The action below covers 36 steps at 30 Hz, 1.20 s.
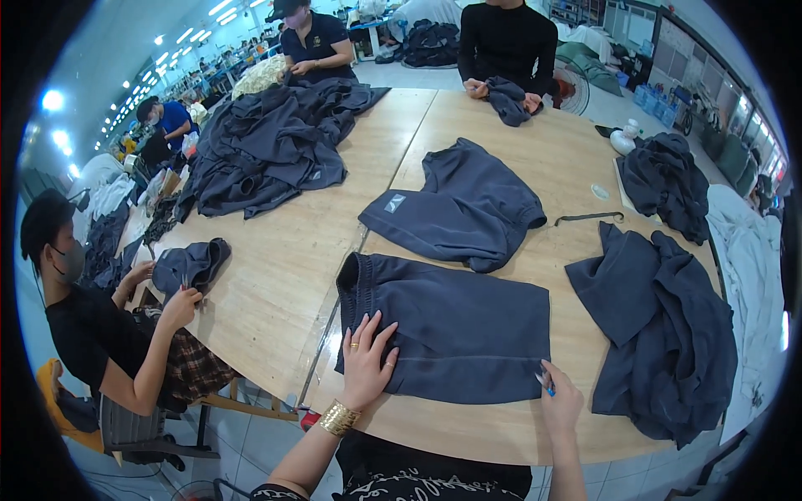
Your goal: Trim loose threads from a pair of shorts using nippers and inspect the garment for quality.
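A pair of dark navy shorts point(468, 326) lies folded flat in front of me, its elastic waistband point(355, 292) toward the left and its hems toward the right. My left hand point(369, 361) rests on the fabric below the waistband, fingers spread. At the lower right hem corner is my right hand point(561, 399), closed around small thread snips point(547, 385) with a blue part and a metal tip. The hand's fingertips touch the hem edge. Just beyond lies a second pair of navy shorts point(459, 204), loosely laid out with a light patch point(393, 203) on one leg.
Navy garments lie in a heap point(660, 334) at my right, with another bundle point(664, 179) behind it. A large pile point(267, 150) covers the far left tabletop. A dark strap point(589, 218) lies on the wooden table point(276, 309). Co-workers point(109, 326) handle garments at the left and far sides.
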### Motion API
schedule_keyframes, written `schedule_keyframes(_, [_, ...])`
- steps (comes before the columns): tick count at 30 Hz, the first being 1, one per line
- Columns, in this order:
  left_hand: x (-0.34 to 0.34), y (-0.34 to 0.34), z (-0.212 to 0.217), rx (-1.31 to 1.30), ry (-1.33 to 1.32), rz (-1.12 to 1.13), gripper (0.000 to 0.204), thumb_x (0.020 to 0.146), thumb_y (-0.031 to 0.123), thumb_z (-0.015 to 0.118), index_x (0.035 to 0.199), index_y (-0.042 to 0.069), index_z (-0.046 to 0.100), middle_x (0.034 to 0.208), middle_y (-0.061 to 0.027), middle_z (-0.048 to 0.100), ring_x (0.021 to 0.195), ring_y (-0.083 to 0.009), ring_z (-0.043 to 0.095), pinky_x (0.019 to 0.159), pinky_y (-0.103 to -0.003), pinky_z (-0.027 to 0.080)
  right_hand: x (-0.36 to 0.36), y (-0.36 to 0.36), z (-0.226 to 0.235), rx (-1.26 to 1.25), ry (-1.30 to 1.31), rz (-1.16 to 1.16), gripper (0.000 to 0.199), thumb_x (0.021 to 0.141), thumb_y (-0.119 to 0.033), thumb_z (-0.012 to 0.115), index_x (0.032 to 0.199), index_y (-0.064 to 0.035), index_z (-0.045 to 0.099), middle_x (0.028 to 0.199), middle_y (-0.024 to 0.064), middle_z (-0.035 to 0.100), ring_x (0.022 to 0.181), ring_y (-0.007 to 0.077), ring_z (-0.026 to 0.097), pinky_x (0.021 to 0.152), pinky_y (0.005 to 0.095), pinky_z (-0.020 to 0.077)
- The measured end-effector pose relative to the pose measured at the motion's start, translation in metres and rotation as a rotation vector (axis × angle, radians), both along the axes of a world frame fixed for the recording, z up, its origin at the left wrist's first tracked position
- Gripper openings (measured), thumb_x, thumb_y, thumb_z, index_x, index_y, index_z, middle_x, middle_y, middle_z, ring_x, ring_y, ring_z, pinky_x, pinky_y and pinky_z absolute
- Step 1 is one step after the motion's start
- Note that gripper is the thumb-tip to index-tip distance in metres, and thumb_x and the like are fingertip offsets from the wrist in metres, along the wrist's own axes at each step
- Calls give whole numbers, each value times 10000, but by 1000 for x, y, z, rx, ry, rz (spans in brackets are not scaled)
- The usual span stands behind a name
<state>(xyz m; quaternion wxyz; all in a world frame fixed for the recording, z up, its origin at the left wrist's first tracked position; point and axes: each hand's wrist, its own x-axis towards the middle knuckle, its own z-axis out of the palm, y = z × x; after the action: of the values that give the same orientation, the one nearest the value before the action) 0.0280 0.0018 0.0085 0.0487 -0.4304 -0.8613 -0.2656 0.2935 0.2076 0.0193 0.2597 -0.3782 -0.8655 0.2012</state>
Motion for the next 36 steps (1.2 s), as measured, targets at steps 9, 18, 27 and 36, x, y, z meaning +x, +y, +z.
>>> schedule_keyframes(9, [2, -2, 1, -1, -5, 9, 420, 867, 242, 591, 1278, 184, 528, 1436, -94, 356, 1348, -283, 295, 1095, -492, 179, -5, -3, -1, -86, 227, -181, 286, 731, 33, 665, 1008, -35, 637, 785, 116, 606, 655, 249, 595, 608, 333, 469])
schedule_keyframes(18, [36, 20, 34, 178, 34, -51, 352, 835, 97, 624, 1185, 113, 582, 1298, -142, 470, 1218, -323, 438, 1039, -467, 301, 4, 4, -7, -356, 299, -296, 113, 797, -63, 686, 845, 14, 617, 707, 70, 596, 649, 163, 561, 639, 277, 447])
schedule_keyframes(27, [78, 111, 19, 207, -1557, -377, 183, 928, 145, 566, 1025, -6, 603, 902, -42, 637, 762, -67, 598, 683, -225, 490, -40, -33, 3, 77, 292, 358, 385, 635, 54, 649, 1005, -47, 617, 794, 60, 568, 603, 184, 596, 519, 275, 481])
schedule_keyframes(36, [81, 98, 18, 396, -2026, -240, 365, 1003, 292, 392, 1115, -13, 558, 1083, -112, 644, 998, -194, 622, 888, -355, 489, -16, -49, -3, -13, 279, 231, 386, 587, 111, 645, 941, -42, 651, 805, 60, 590, 624, 180, 602, 500, 264, 474])
